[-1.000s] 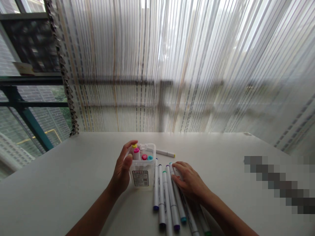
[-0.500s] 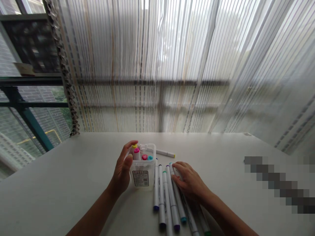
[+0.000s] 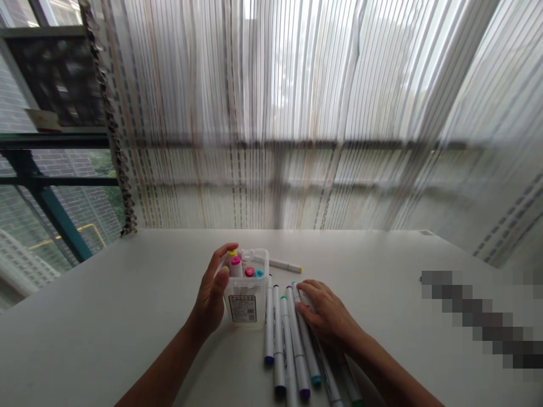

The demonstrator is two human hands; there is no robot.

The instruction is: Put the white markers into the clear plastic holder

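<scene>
A clear plastic marker box (image 3: 248, 294) with a barcode label stands on the white table (image 3: 127, 305). Several markers with yellow, pink and blue caps stand inside it. My left hand (image 3: 212, 294) wraps round the box's left side, thumb on the front, fingers at the rim. Several white markers (image 3: 285, 333) lie side by side right of the box. My right hand (image 3: 328, 314) rests on the rightmost of these markers, fingers curled down onto them. A lone yellow-tipped marker (image 3: 284, 264) lies behind the box.
A sheer striped curtain (image 3: 297, 113) hangs along the table's far edge, with a window frame (image 3: 46, 186) at the left. A blurred patch (image 3: 479, 316) sits at the right of the table.
The curtain has swayed. Neither hand nor the markers have visibly moved.
</scene>
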